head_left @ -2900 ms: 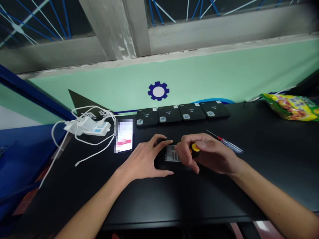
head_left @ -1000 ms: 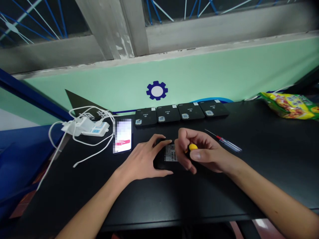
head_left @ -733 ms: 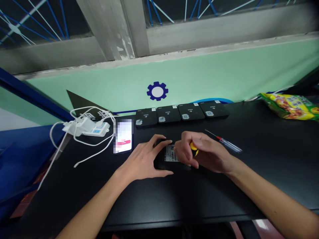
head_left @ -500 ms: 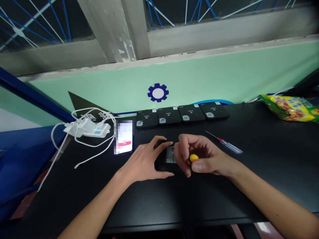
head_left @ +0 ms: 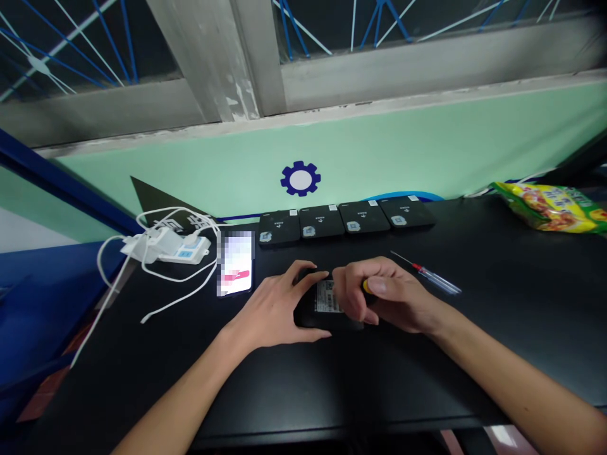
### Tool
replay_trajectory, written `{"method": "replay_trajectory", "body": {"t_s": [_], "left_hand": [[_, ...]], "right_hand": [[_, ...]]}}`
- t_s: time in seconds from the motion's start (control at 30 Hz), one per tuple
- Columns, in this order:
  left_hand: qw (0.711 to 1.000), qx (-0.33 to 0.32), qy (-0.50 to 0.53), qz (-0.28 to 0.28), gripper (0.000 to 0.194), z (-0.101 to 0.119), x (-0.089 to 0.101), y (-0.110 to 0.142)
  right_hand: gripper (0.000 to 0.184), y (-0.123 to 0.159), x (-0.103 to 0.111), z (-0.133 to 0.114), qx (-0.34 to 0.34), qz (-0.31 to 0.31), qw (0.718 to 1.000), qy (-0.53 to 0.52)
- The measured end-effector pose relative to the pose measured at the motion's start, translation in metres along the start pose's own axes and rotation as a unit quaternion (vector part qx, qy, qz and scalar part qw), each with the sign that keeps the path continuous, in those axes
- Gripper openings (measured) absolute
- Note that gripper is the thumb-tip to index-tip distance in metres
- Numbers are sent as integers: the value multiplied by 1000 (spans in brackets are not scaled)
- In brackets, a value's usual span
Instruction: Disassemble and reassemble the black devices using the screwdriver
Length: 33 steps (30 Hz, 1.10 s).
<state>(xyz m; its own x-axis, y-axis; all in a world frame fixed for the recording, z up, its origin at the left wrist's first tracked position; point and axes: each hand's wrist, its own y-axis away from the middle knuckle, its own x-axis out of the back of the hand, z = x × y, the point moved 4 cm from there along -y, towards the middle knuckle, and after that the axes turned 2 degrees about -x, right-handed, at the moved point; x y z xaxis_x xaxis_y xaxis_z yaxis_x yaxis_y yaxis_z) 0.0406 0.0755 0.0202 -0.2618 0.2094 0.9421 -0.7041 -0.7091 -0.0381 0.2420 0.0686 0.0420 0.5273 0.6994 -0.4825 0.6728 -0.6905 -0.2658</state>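
Note:
A flat black box (head_left: 306, 314) with a white printed label (head_left: 327, 297) lies on the table in the head view. My left hand (head_left: 277, 306) holds it by its left part, fingers along the far edge and thumb along the near edge. Over the box's right part, my right hand (head_left: 379, 291) is closed around a small tool with a yellow-and-black handle (head_left: 365, 287). Only a bit of that handle shows; the fingers hide its lower end. To the right lies a screwdriver (head_left: 429, 275) with a clear handle and a red collar, touched by neither hand.
Several similar black boxes (head_left: 322, 221) line the back of the table. On the left are a lit phone (head_left: 237, 262), a white power strip (head_left: 187, 249) and loose white cables (head_left: 175, 304). A yellow-green snack bag (head_left: 552, 207) lies at the back right.
My right hand has turned over and its fingers have closed more around the yellow-and-black tool, hiding most of it. My left hand and the box stay in place.

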Motion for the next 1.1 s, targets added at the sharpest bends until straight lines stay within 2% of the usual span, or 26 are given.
{"method": "replay_trajectory", "body": {"t_s": [0.17,0.37,0.5,0.6,0.83,1.0,1.1], "left_hand": [[1000,7,4,-9,85,0,0,0],[1000,2,8,-2,87,-1,0,1],[1000,5,5,-5,88,-1,-1,1],[1000,4,6,-4,90,-1,-1,1],[1000,2,-6,0,92,-1,-1,1],[1000,4,-13,-2,97,-1,-2,1],[1000,4,-15,-1,98,-1,-3,1]], "right_hand": [[25,3,5,2,-9,3,1000,-5],[36,3,1,4,2,8,999,-47],[33,2,-6,1,0,12,999,-43],[52,0,-9,-5,21,2,1000,-10],[30,1,1,3,9,18,1000,-17],[45,3,2,8,-3,11,998,-67],[40,2,-1,5,-11,28,998,-59]]}}
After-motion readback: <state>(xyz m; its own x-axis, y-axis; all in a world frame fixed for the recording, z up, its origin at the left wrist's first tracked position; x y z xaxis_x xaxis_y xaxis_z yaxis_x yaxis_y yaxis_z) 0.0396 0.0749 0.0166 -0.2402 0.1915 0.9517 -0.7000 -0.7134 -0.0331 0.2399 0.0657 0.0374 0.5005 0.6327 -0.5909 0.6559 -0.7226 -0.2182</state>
